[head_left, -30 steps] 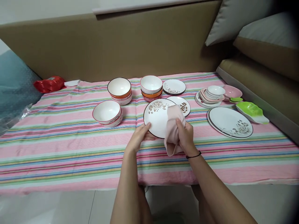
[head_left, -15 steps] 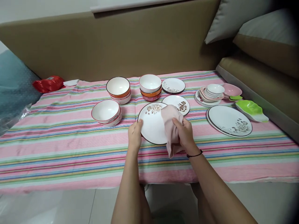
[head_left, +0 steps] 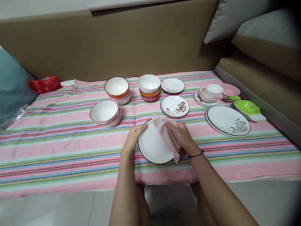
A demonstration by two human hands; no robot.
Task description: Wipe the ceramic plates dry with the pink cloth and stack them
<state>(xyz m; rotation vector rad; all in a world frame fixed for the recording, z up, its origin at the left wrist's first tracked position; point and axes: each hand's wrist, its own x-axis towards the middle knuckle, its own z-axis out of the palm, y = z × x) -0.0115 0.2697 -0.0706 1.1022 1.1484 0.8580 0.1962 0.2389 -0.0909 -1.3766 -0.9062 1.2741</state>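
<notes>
A white plate with a dark rim (head_left: 152, 149) is held just above the striped tablecloth (head_left: 58, 147), near its front edge. My left hand (head_left: 134, 137) grips the plate's left rim, fingers curled over the top edge. My right hand (head_left: 182, 136) is closed on a pale pink cloth (head_left: 168, 135) and presses it against the plate's upper right part. The cloth hangs down over the plate's right side.
Behind the hands lie two small floral plates (head_left: 174, 106) (head_left: 172, 85), stacked bowls (head_left: 117, 89) (head_left: 149, 87) and a single bowl (head_left: 104, 112). To the right are a large oval plate (head_left: 227, 120), a stack of small dishes (head_left: 210, 93), pink and green dishes (head_left: 248, 110). A red bag (head_left: 44, 83) lies far left.
Both hands have drawn the plate toward me and down, off the small floral plate. The cloth has moved up to the plate's top edge, and the floral pattern is now hidden.
</notes>
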